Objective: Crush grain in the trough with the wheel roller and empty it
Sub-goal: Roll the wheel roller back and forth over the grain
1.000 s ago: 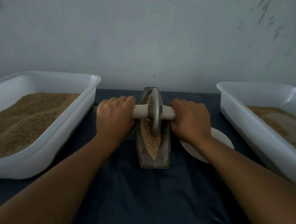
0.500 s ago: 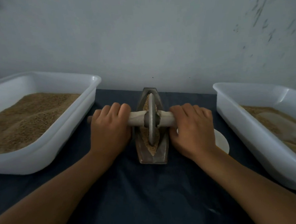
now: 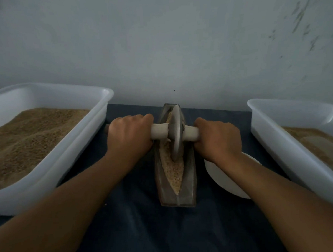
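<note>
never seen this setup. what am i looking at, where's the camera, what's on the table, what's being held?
No robot here: a person works with two bare hands. The single camera sits on the person's head, looking forward and down, so both forearms reach in from the bottom of the picture.

In the middle of a table covered in dark cloth stands a narrow, boat-shaped trough with grain in it. A metal wheel stands on edge in the trough, on a pale handle that runs through it crosswise. The left hand grips one end of the handle and the right hand the other.

On the left is a white plastic tub heaped with brown grain. On the right is a second white tub holding a shallower layer. A white plate lies beside the trough, partly under the right wrist.
</note>
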